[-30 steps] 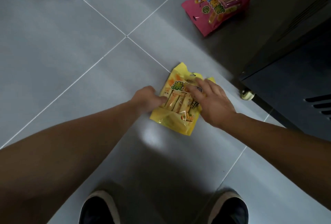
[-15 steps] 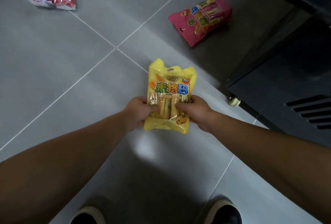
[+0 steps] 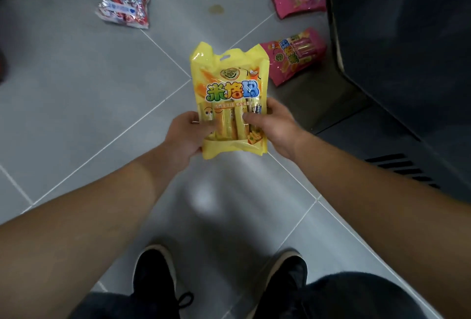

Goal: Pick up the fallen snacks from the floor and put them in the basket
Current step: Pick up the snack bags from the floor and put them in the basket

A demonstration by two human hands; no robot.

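Yellow snack bag [image 3: 230, 81] (green-orange-blue Chinese lettering), two-hand grip, left hand [image 3: 184, 137], right hand [image 3: 274, 127]

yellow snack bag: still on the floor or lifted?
Lifted. The yellow snack bag is held upright, front facing the camera, gripped at its lower part by the left hand and right hand, above the tiles.

grey tiled floor [image 3: 76, 94] | dark cabinet [image 3: 407, 38] | black shoes [image 3: 155, 275]

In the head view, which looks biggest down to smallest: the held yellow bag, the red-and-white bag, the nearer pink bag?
1. Yellow bag, though it is lifted nearer the camera, which inflates it.
2 and 3. Red-and-white bag and nearer pink bag look alike; the yellow bag partly covers the pink one.
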